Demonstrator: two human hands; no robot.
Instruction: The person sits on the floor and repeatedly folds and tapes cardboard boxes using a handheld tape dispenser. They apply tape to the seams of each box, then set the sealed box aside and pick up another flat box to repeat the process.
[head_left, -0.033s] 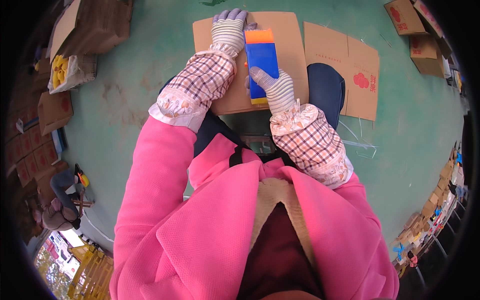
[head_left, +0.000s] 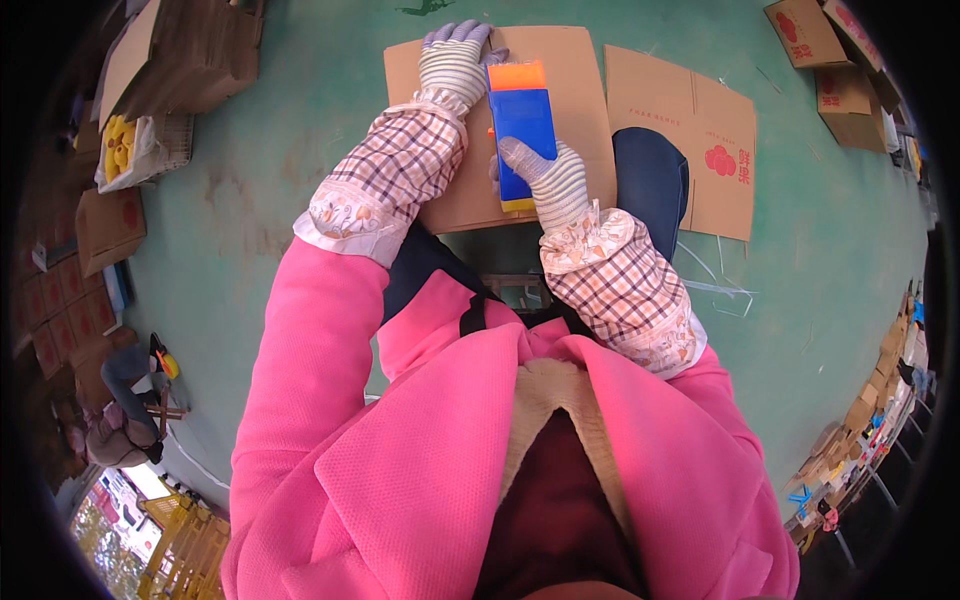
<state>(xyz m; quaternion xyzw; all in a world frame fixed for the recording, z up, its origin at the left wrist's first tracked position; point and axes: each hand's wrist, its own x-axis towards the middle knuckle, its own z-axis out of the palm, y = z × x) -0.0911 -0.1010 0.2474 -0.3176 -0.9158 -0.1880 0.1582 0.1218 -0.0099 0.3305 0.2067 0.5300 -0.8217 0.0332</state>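
Note:
A brown cardboard carton (head_left: 450, 180) lies in front of me between my knees. On its far edge rests my left hand (head_left: 455, 55), in a striped glove, fingers stretched out and thumb to the side. My right hand (head_left: 550, 175), gloved alike, is closed round a blue tape dispenser (head_left: 525, 120) with an orange far end and a yellow near end. The dispenser lies over the carton's middle, just right of my left hand. Its underside and most of my right fingers are hidden.
Beyond my right knee (head_left: 650, 165) a flattened carton (head_left: 690, 130) with red print lies on the green floor (head_left: 800, 270). Clear strips (head_left: 722, 288) lie nearby. Stacked cardboard (head_left: 190, 60) and a white basket of yellow things (head_left: 150, 150) stand left. Open boxes (head_left: 840, 90) stand far right.

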